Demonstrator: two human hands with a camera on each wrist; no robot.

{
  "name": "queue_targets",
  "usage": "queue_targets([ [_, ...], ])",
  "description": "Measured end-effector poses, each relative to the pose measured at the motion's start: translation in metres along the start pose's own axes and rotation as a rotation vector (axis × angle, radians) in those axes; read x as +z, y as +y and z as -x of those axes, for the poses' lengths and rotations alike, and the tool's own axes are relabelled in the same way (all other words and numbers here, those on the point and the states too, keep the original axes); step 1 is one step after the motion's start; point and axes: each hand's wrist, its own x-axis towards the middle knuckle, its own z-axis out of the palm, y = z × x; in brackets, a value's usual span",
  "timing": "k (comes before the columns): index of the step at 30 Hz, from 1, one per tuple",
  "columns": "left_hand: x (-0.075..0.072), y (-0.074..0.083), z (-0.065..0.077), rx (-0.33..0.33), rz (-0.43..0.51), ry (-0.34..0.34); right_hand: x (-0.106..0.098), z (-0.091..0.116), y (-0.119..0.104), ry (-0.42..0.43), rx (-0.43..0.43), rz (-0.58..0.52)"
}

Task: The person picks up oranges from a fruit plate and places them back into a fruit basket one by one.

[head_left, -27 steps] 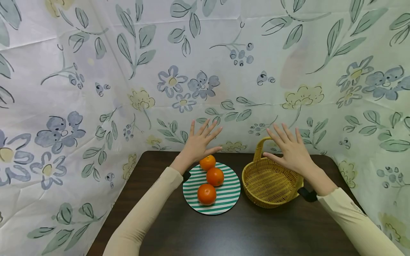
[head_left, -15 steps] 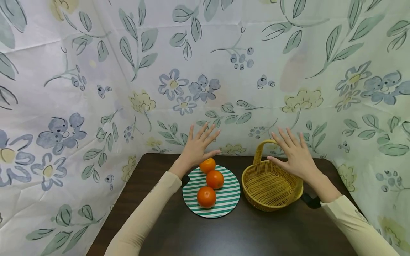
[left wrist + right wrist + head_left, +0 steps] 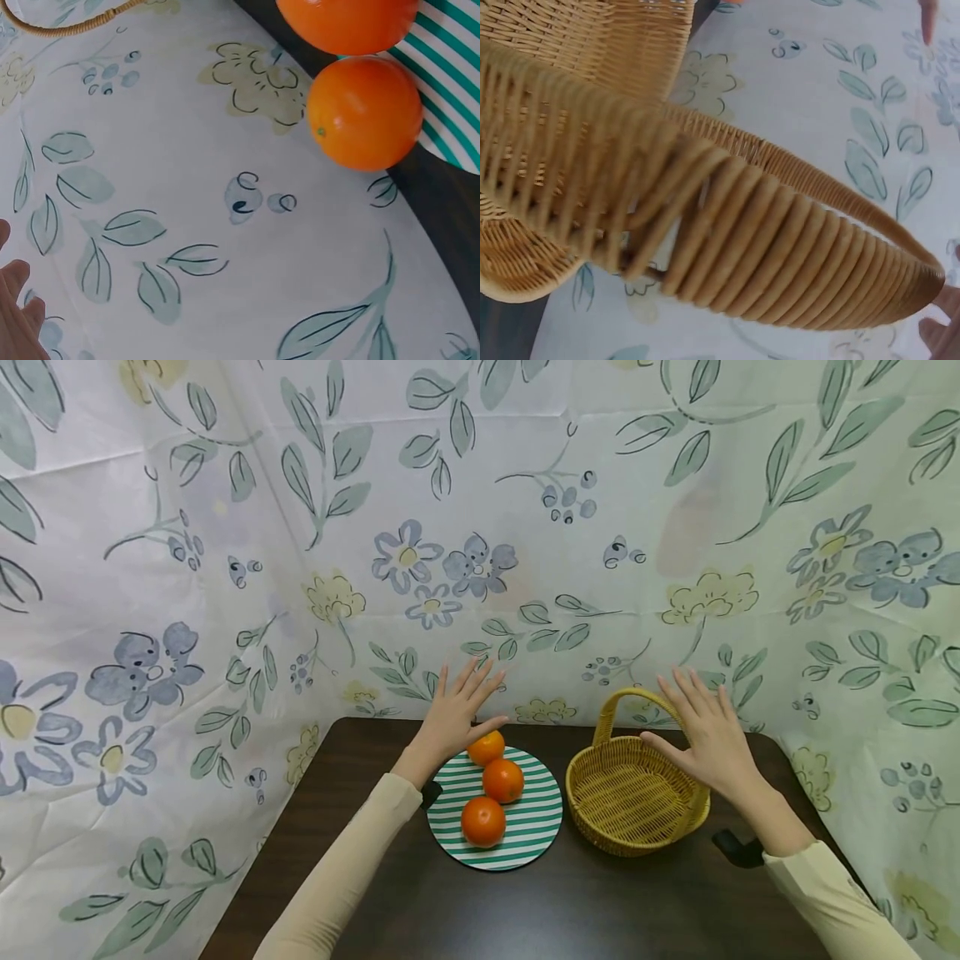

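My left hand hovers with spread fingers over the back left of a round plate with green and white stripes. Three oranges lie in a line on the plate; the farthest orange is partly overlapped by my left hand. My right hand, fingers straight and holding nothing, is raised above the right side of a wicker basket. The basket's arched handle looms large in the right wrist view, near my fingertips. In the left wrist view, two oranges show beside the striped plate.
A dark wooden table carries the plate and, to its right, the basket. Floral cloth hangs close behind the table's back edge and along both sides. Dark wrist cameras sit at both cuffs.
My right hand has drifted right and slightly down, uncovering more of the basket. The left hand has shifted a little left and down. Plate, oranges and basket stay in place.
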Motion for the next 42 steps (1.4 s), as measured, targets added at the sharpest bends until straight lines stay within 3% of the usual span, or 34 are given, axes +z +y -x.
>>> queue_targets([
  [16, 0.021, -0.006, 0.018, -0.043, 0.028, -0.003, 0.002, 0.025, 0.007, 0.09, 0.043, -0.105],
  [27, 0.035, -0.009, 0.028, -0.062, 0.069, 0.007, 0.005, 0.042, 0.012, 0.09, 0.104, -0.137],
  [42, 0.053, -0.008, 0.043, -0.145, 0.094, -0.076, 0.017, 0.068, 0.016, 0.036, 0.157, -0.157],
])
